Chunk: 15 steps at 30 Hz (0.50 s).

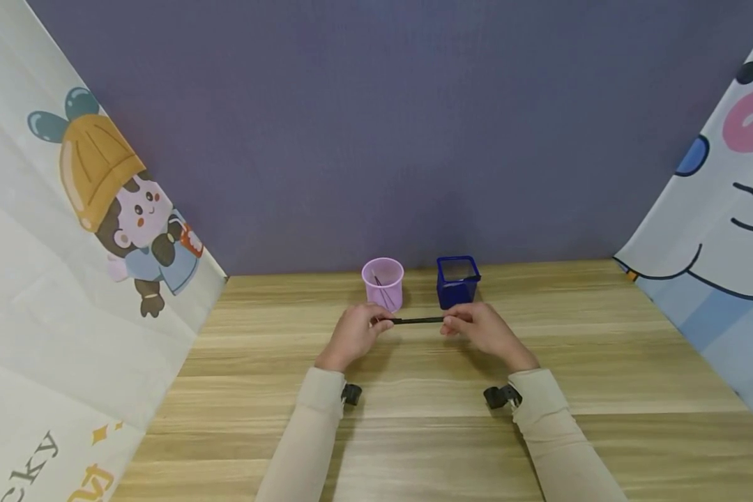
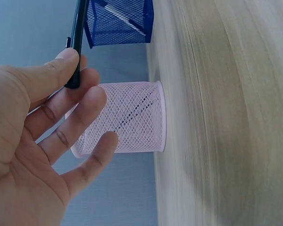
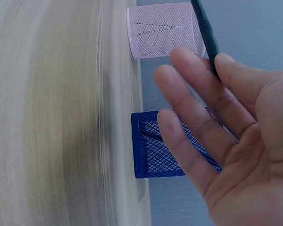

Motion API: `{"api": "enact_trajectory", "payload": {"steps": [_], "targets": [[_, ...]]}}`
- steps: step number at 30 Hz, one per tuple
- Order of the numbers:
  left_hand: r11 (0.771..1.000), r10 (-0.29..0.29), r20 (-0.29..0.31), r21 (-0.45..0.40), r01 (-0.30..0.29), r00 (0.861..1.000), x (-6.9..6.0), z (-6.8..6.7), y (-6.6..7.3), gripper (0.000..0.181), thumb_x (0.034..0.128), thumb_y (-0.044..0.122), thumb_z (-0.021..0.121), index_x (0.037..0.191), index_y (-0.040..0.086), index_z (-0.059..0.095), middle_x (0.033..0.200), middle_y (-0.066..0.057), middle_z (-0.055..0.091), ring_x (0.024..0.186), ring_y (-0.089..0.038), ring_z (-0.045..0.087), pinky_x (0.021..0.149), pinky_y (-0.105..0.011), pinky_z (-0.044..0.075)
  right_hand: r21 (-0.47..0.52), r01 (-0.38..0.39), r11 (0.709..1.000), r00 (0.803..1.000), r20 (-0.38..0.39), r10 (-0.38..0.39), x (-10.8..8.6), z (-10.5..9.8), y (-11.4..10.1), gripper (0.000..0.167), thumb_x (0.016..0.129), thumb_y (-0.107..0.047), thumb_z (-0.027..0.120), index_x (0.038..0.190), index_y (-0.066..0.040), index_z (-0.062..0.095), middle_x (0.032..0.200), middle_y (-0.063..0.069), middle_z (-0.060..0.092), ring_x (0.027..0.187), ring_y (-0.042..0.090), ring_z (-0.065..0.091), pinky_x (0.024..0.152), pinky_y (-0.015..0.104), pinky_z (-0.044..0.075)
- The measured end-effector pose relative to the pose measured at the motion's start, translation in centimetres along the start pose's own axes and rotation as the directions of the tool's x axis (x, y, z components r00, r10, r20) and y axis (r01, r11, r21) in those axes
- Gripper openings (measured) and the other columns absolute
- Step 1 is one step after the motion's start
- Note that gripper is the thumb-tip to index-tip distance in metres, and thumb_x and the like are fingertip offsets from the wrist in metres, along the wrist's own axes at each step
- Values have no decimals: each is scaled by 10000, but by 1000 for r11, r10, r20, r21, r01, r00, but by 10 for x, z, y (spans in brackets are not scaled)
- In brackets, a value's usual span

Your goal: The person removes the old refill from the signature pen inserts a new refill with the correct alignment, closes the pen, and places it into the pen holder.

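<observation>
A dark pen [image 1: 420, 321] is held level between both hands above the table. My left hand [image 1: 351, 333] pinches its left end between thumb and fingers, and my right hand [image 1: 488, 333] pinches the other end. In the left wrist view the pen [image 2: 77, 42] has a clip near the thumb; the lower fingers of the left hand [image 2: 47, 127] are spread. The right wrist view shows the pen [image 3: 206, 35] under the thumb of the right hand [image 3: 236, 122]. Just behind stand a pink mesh cup [image 1: 384, 286], behind the left hand, and a blue square mesh holder [image 1: 457, 287].
Thin dark items lean inside the pink cup, and the blue holder also has something long in it. The wood-grain table [image 1: 414, 432] ends at a grey-blue panel [image 1: 414, 139]. Printed sheets hang at left [image 1: 50, 293] and right [image 1: 721, 279].
</observation>
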<state>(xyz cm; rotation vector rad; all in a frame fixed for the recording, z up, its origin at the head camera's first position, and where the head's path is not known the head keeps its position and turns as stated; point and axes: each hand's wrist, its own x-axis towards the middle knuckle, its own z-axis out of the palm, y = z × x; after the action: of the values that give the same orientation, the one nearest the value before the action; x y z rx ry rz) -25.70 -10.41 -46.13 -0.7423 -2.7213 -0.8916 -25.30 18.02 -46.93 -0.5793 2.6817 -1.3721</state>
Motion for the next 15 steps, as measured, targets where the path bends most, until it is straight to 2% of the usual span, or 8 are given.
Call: {"api": "enact_trajectory", "payload": {"steps": [9, 11, 15], "targets": [[1000, -3, 4, 15, 3, 1000, 0, 0, 1, 114, 927, 197, 741, 1003, 128, 792, 975, -8, 766, 812, -113, 647, 748, -267, 539, -38, 38, 999, 999, -25, -39, -1, 0, 0, 205, 1021, -158, 627, 1024, 16, 736, 863, 49, 758, 838, 275, 732, 795, 494, 613], [1000, -6, 6, 12, 6, 1000, 0, 0, 2, 113, 928, 198, 741, 999, 126, 791, 973, -12, 765, 817, -120, 654, 756, -278, 544, -45, 38, 998, 999, -27, -39, -2, 0, -1, 197, 1019, -154, 630, 1021, 12, 736, 859, 48, 755, 827, 258, 730, 788, 486, 615], [1000, -14, 9, 9, 14, 1000, 0, 0, 3, 107, 927, 205, 742, 990, 130, 786, 977, -11, 767, 826, -125, 666, 771, -294, 555, -70, 27, 997, 999, -33, -30, -2, -1, -2, 179, 1017, -151, 633, 1010, -7, 739, 848, 26, 746, 817, 231, 728, 755, 375, 615]]}}
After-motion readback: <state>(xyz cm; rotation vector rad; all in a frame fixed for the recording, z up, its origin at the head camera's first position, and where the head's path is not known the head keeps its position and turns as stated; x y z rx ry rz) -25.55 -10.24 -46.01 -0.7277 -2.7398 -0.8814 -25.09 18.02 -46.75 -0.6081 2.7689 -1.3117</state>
